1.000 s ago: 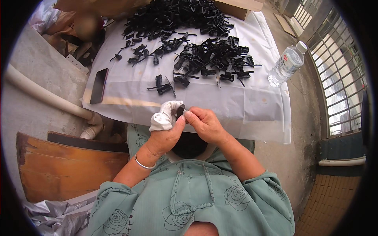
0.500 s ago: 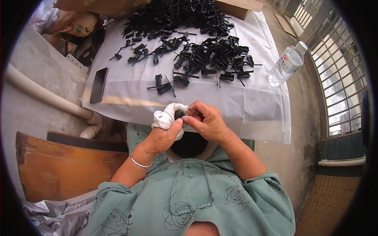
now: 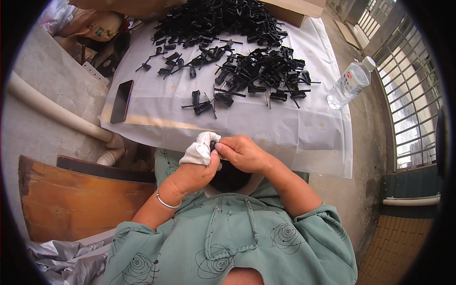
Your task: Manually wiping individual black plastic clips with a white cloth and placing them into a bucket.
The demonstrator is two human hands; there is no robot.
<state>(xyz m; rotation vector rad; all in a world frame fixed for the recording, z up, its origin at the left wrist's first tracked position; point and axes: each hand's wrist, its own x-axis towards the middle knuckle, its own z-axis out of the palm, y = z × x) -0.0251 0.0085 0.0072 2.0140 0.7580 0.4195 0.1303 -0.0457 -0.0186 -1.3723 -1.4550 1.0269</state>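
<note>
My left hand [image 3: 197, 164], its fingers wrapped in white cloth [image 3: 197, 152], is closed around a small black plastic part [image 3: 213, 145]. Most of that part is hidden by the fingers. Against it, my right hand [image 3: 242, 153] pinches with thumb and forefinger; whatever sits in that pinch is too small to make out. Both hands meet just off the table's near edge, above a dark round opening [image 3: 231, 179] between my knees. Loose black plastic parts with thin rods [image 3: 203, 107] lie on the table beyond my hands.
White sheeting covers the table [image 3: 161, 107]. A large heap of black parts [image 3: 218, 21] fills its far end, with a smaller pile [image 3: 266, 71] nearer. A phone [image 3: 122, 101] lies at the left edge, a water bottle [image 3: 350, 83] stands at the right. A cardboard box [image 3: 294, 9] is behind.
My right fingers have closed in and curled tighter beside the black part. The left hand has turned slightly, hiding more of it. The whole view has shifted a little.
</note>
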